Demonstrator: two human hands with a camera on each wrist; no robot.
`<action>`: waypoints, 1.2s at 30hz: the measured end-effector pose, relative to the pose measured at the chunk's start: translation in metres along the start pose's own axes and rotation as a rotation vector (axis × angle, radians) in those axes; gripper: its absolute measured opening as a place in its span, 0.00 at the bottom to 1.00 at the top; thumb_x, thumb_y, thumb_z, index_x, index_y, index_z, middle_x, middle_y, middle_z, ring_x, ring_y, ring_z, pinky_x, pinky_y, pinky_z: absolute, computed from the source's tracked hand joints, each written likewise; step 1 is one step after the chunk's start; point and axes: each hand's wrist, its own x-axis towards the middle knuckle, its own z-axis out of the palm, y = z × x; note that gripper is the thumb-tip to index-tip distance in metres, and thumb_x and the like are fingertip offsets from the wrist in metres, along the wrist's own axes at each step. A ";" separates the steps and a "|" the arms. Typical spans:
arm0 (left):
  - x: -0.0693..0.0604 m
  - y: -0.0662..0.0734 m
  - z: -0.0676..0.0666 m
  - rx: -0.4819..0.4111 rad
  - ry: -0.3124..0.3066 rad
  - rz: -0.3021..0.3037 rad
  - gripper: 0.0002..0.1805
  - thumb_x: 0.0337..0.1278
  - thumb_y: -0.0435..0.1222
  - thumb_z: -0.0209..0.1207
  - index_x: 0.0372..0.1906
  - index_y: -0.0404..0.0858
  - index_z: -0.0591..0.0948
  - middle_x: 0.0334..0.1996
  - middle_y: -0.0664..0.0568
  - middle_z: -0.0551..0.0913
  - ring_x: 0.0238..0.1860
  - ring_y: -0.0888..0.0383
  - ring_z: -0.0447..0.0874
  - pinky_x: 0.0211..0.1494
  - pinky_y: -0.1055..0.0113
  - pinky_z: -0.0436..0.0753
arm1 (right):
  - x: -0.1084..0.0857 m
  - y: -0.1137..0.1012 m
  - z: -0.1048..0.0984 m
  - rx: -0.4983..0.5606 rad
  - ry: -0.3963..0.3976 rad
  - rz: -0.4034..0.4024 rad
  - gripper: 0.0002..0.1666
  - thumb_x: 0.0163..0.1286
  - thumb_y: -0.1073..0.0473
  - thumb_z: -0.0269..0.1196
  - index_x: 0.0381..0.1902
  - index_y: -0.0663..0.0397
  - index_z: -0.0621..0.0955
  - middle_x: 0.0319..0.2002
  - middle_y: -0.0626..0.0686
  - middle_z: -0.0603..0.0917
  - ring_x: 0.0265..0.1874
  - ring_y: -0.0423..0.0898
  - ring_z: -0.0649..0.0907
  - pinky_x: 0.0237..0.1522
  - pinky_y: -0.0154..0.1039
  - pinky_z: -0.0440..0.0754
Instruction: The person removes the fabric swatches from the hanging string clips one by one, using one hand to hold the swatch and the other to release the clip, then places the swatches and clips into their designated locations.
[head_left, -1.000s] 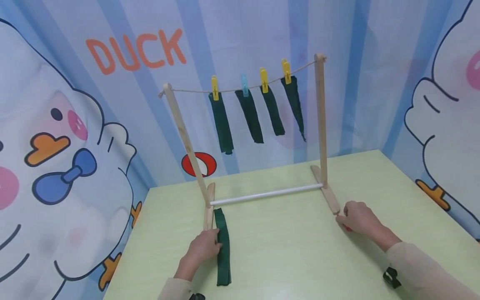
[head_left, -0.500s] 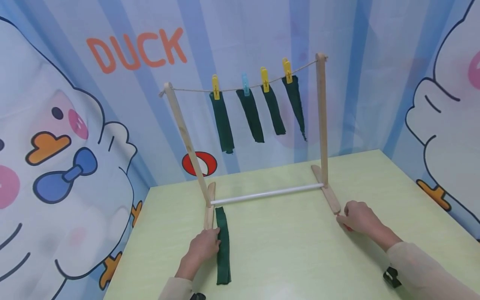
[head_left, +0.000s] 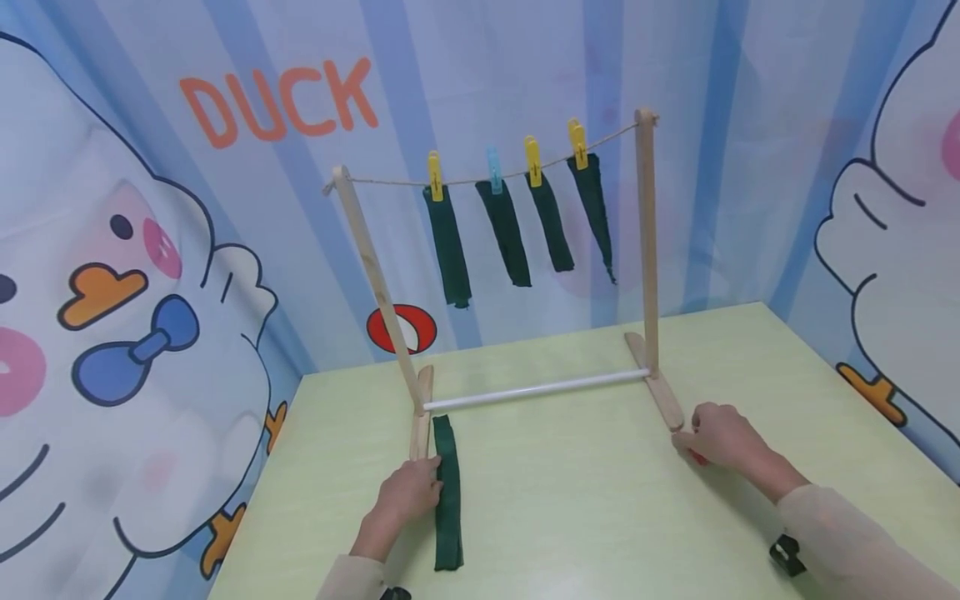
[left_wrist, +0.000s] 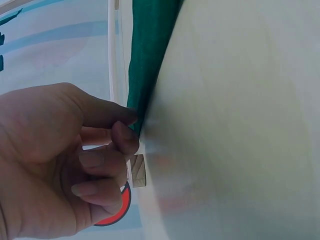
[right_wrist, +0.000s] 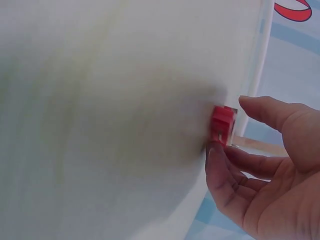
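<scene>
A long green cloth strip lies flat on the table beside the left foot of a small wooden clothesline stand. At its left edge my left hand pinches the cloth between thumb and forefinger; the left wrist view shows the fingertips on the green cloth. Over on the right, my right hand is at a red clothespin lying on the table near the stand's right foot. Its fingertips touch the clothespin from one side, while the thumb stays apart from it.
From the stand's cord hang several green cloth strips, including the leftmost strip, held by yellow clothespins and a light blue clothespin. A white rod joins the wooden feet. Behind the table is a duck-printed curtain.
The view has shifted very slightly. Both hands, the cloth strip on the table and the stand keep their places.
</scene>
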 end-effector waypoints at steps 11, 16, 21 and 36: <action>0.001 0.000 -0.006 -0.038 0.110 -0.012 0.20 0.65 0.35 0.63 0.59 0.33 0.80 0.37 0.45 0.84 0.23 0.57 0.73 0.22 0.64 0.71 | 0.006 -0.009 -0.023 -0.079 0.073 -0.032 0.35 0.67 0.49 0.66 0.49 0.83 0.75 0.30 0.63 0.80 0.22 0.48 0.75 0.25 0.40 0.72; 0.002 0.006 -0.015 -0.079 0.220 0.020 0.18 0.66 0.35 0.62 0.58 0.34 0.81 0.28 0.51 0.80 0.19 0.59 0.72 0.19 0.66 0.71 | 0.006 -0.019 -0.029 -0.078 0.161 -0.107 0.33 0.68 0.51 0.65 0.49 0.83 0.76 0.37 0.72 0.82 0.21 0.47 0.75 0.24 0.40 0.73; 0.007 0.016 -0.025 -0.155 0.338 0.070 0.13 0.65 0.34 0.62 0.52 0.35 0.84 0.35 0.49 0.84 0.20 0.61 0.73 0.19 0.67 0.73 | 0.009 -0.037 -0.037 -0.064 0.281 -0.214 0.27 0.68 0.53 0.66 0.45 0.79 0.80 0.32 0.67 0.83 0.23 0.50 0.78 0.26 0.46 0.77; 0.046 0.039 -0.084 -0.540 0.562 0.145 0.15 0.70 0.38 0.58 0.57 0.38 0.81 0.46 0.47 0.84 0.16 0.56 0.71 0.20 0.66 0.72 | 0.035 -0.136 -0.074 0.051 0.443 -0.429 0.22 0.71 0.55 0.65 0.51 0.71 0.81 0.46 0.66 0.82 0.35 0.55 0.83 0.38 0.51 0.84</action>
